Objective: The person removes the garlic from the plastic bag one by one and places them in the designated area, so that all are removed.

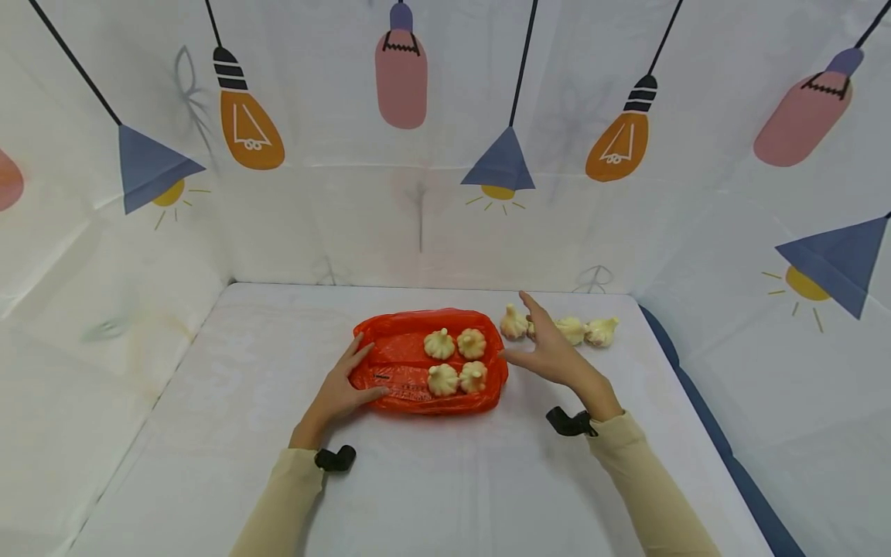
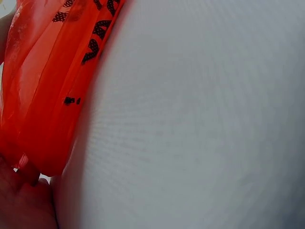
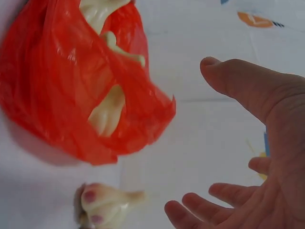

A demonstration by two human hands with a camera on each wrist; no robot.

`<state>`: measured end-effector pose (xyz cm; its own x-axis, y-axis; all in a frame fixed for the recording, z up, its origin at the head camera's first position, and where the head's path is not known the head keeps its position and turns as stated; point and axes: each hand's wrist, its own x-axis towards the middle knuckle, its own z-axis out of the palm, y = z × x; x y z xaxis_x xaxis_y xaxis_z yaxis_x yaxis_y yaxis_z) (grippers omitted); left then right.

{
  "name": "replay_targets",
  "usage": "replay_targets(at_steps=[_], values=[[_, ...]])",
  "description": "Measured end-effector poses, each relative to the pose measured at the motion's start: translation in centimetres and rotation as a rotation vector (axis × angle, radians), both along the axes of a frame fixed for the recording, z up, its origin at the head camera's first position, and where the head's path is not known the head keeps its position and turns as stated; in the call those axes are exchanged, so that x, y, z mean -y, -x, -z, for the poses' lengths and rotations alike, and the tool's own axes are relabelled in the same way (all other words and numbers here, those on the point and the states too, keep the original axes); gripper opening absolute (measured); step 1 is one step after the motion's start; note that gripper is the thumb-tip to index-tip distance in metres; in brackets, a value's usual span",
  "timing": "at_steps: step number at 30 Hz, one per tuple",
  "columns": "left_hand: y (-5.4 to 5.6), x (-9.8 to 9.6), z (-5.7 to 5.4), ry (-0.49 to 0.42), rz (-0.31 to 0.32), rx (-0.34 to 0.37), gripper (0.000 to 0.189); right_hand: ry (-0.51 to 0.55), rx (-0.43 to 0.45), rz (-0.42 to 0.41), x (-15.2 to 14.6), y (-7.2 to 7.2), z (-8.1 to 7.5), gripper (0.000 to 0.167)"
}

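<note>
Garlic bulbs, four of them, sit two by two in the right half of the red plastic-wrapped tray; over at the tray's left end it's the left hand, spread wide against it, fingers along the side and thumb at the front edge, touching without a closed grip; across to the right hand, and that one is wide open, thumb well away from the fingers, nothing in its grasp, just beside the tray's other end; beyond it, loose bulbs line up on the white table, partly hidden by that hand; the right wrist view catches one lying on its side, purplish at the base.
</note>
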<state>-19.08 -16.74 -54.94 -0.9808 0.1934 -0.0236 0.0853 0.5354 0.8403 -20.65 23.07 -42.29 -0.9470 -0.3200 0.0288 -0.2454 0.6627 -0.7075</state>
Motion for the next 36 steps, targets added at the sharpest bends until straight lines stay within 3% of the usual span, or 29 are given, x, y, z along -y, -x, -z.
replay_targets(at_steps=[5,13,23,28,36], values=[[0.0,0.0,0.1,0.003,0.002,-0.002,0.099,-0.032,-0.017,-0.099,2.1,0.5,-0.6,0.111],[0.2,0.1,0.1,-0.009,0.009,-0.005,0.099,-0.098,0.053,-0.237,5.4,1.5,-1.8,0.103],[0.2,0.0,0.2,-0.012,0.0,0.018,0.098,-0.169,0.122,-0.412,7.9,3.0,-0.5,0.088],[0.3,0.1,0.3,-0.015,-0.005,0.013,0.098,-0.212,0.151,-0.451,8.6,3.1,0.0,0.077],[0.3,0.3,0.4,-0.003,0.0,0.007,0.099,-0.24,0.24,-0.44,9.6,3.2,0.9,0.071]])
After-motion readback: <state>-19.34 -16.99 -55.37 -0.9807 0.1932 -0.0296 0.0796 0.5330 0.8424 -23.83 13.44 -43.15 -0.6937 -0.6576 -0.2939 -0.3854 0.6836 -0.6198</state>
